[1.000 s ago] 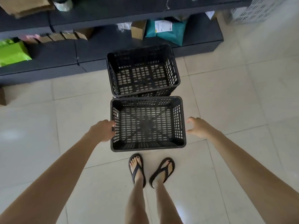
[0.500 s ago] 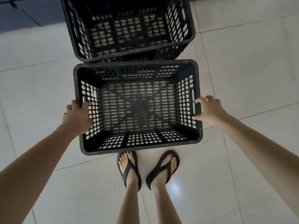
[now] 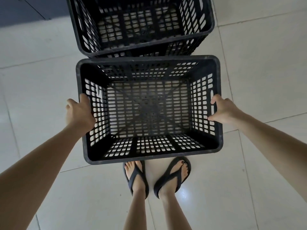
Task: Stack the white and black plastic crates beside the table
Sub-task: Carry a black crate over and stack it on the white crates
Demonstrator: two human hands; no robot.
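Note:
Two black perforated plastic crates are in view, one behind the other. The near black crate (image 3: pixel 149 156) fills the middle of the picture, just in front of my feet. My left hand (image 3: pixel 79 113) grips its left wall near the rim, and my right hand (image 3: pixel 222 110) grips its right wall with fingers through the handle slot. The far black crate (image 3: pixel 141 45) stands right behind it, its upper part cut off by the picture's top edge. No white crate shows.
Pale floor tiles (image 3: pixel 257 72) surround the crates. A dark low shelf edge (image 3: pixel 25 12) shows at the top left. My feet in black flip-flops (image 3: pixel 156 176) stand close to the near crate's front wall.
My view has dropped closer to the crates. Both hands went from reaching beside the near crate to gripping its side walls, and the crate now looks larger.

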